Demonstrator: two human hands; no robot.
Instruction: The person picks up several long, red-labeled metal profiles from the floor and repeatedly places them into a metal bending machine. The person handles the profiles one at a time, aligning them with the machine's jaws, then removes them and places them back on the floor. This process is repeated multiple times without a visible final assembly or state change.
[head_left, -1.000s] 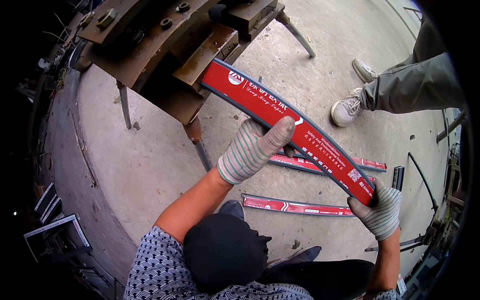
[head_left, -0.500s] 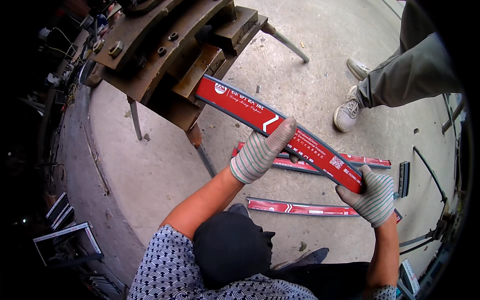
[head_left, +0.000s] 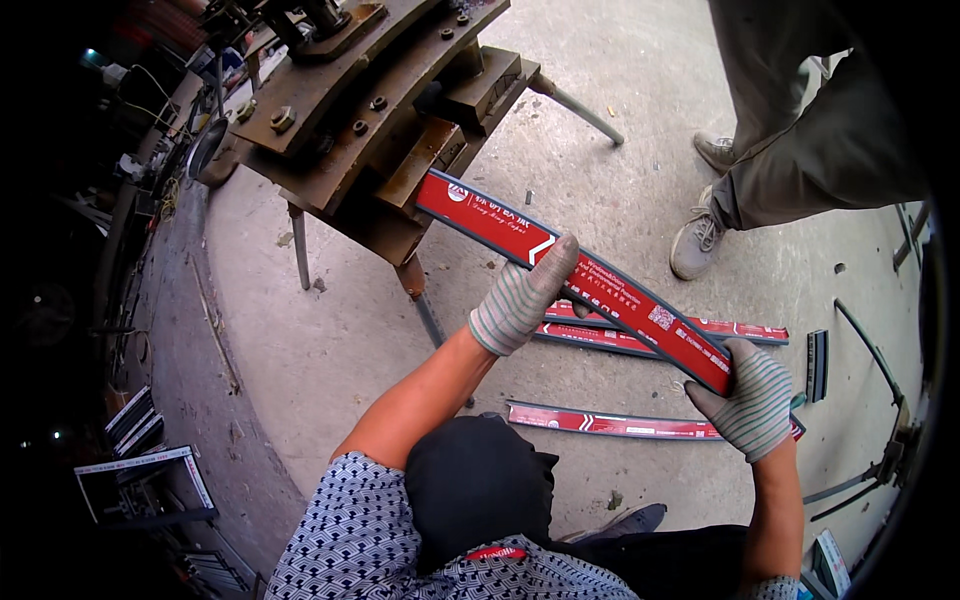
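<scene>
Both my hands hold a long, slightly curved grey profile strip [head_left: 615,290] with red printed film on its broad face. My left hand [head_left: 525,300], in a striped knit glove, grips it near the middle, thumb on top and fingers underneath. At the near right end, my right hand [head_left: 752,400], gloved alike, is closed around the strip. The strip slants up to the left, where its far end meets a rusty steel block [head_left: 425,160] on a heavy curved machine [head_left: 330,150]. Whether that end sits inside a gap or only against the block, I cannot tell.
More red-filmed strips [head_left: 610,420] lie on the concrete floor below my hands. A short dark profile piece [head_left: 817,365] lies at the right. Another person's trousered leg [head_left: 790,150] and shoes stand at upper right. Metal legs [head_left: 580,108] support the machine. Framed pieces [head_left: 145,490] stand lower left.
My left hand sits slightly closer to the machine end of the strip. The strip stays at the block. The other person's legs have shifted, and the whole view has moved a little.
</scene>
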